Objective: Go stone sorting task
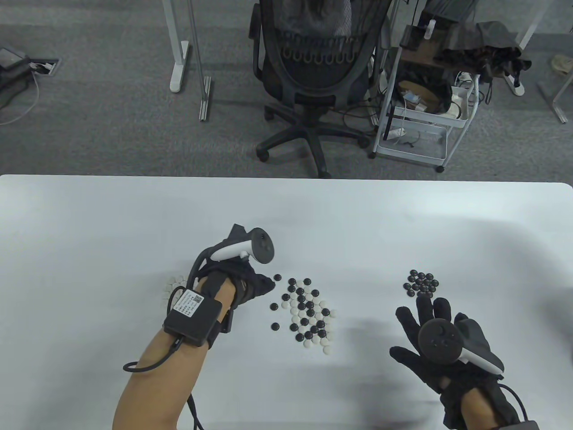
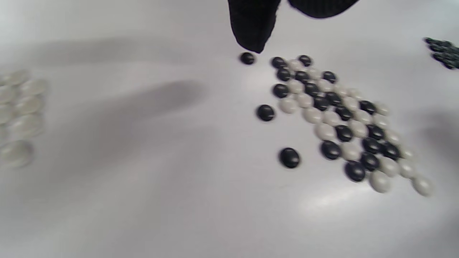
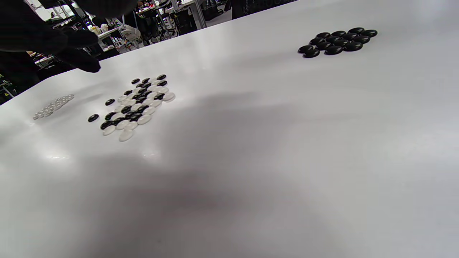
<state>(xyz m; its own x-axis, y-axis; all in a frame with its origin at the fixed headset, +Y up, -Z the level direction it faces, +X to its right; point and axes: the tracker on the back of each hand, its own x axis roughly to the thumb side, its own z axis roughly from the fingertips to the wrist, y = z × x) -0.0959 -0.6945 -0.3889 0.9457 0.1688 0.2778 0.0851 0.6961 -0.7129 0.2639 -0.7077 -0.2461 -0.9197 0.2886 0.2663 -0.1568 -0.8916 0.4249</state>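
A mixed pile of black and white Go stones lies mid-table; it also shows in the left wrist view and the right wrist view. A sorted black pile lies to the right. A sorted white pile lies to the left, partly hidden by my left wrist. My left hand reaches toward the mixed pile's left edge. One of its fingertips hangs just above a lone black stone, and I see no stone in it. My right hand is spread open and empty just below the black pile.
Two more loose black stones lie left of the mixed pile. Bare white table stretches to the far edge. An office chair and a wire cart stand on the floor beyond the table.
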